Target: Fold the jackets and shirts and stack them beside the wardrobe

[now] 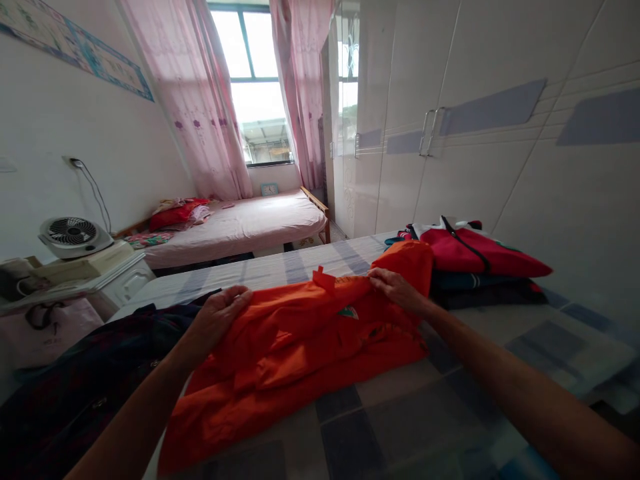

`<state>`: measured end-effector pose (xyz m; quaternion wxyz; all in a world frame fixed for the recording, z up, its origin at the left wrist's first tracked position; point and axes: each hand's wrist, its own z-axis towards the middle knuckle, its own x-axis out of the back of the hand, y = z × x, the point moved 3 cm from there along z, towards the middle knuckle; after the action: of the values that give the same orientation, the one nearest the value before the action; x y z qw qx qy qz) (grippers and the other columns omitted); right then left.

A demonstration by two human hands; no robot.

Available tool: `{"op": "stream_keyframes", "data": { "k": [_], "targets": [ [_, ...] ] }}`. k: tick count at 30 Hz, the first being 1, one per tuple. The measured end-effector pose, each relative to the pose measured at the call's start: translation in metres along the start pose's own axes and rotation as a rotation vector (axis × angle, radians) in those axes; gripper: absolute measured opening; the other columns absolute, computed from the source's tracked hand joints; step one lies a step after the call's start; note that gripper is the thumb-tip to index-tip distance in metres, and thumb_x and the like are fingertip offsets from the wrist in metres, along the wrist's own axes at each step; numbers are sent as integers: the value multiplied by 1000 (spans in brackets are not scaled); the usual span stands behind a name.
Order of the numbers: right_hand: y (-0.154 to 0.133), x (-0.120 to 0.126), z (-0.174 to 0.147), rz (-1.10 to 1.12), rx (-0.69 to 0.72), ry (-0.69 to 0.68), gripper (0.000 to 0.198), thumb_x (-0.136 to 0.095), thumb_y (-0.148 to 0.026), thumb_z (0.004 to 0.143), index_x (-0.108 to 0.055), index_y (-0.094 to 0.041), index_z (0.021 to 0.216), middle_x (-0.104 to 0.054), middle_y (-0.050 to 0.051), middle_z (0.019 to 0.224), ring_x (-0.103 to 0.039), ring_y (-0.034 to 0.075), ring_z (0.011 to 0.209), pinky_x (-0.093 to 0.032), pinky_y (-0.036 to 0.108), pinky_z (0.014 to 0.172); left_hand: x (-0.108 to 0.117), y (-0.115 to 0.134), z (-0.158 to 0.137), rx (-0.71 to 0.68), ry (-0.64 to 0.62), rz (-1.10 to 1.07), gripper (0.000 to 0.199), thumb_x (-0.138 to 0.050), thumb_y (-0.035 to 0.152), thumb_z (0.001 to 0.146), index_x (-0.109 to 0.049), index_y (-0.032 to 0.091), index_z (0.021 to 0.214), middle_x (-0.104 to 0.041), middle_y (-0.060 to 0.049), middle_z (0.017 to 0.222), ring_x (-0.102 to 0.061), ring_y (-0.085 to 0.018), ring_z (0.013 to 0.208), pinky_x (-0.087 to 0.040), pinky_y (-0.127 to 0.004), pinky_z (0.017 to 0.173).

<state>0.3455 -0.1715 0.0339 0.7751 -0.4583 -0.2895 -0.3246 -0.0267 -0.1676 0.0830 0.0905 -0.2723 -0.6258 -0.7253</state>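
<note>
Bare arms (515,387) come in from the lower corners over a checked sheet (395,427), whose broad, fairly flat surface seems to serve as a place to lay cloth out. On it, between the arms, lies the orange garment (300,347), spread and loosely creased. The left hand (223,310) pinches its far edge at the left, thumb and fingers closed on the cloth; the right hand (395,288) grips the same edge near a gathered stretch. They sit well apart, probably so the edge is drawn fairly straight between them, while the sheet bears the rest of the weight. A small tab (325,279) sticks up from that edge, nearer the right hand.

Dark clothes (120,350) lie heaped at the left, seemingly out of the way. At the right, just beyond an orange sleeve (407,257), a red jacket (480,250) tops a stack (465,288), likely piled to save room. I cannot tell whether sleeve and stack touch.

Farther left, a pink bag (55,333) rests beside a cabinet (123,283) with a fan (75,233) on top, perhaps raised there for airflow. Beyond, another bed (270,227) stands below the window (260,100), its curtains (200,100) parted, presumably for light.
</note>
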Motion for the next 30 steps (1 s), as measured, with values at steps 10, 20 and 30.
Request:
{"op": "stream_keyframes", "data": {
  "k": [10,20,30],
  "targets": [
    [-1,-30,21,-53,-18,-5,23,-47,-35,86,-63,-19,90,-67,7,95,-58,19,90,-40,30,86,14,-61,-32,133,-65,118,61,-64,58,69,-61,20,116,-67,-7,113,-61,-28,104,-49,-34,89],
    [5,-24,36,-89,-69,-108,24,-44,-31,85,-62,-17,79,-65,3,75,-59,17,71,-44,27,67,29,-52,-30,31,49,173,52,-65,48,70,-64,17,112,-67,-10,103,-65,-27,90,-52,-38,81],
    [-23,-40,37,-250,78,-112,27,-49,-36,87,-66,-18,100,-65,9,105,-55,22,102,-38,33,88,-62,14,-53,-779,68,932,37,-58,34,84,-56,20,118,-60,-9,112,-55,-25,100,-46,-41,86]
  ]
}}
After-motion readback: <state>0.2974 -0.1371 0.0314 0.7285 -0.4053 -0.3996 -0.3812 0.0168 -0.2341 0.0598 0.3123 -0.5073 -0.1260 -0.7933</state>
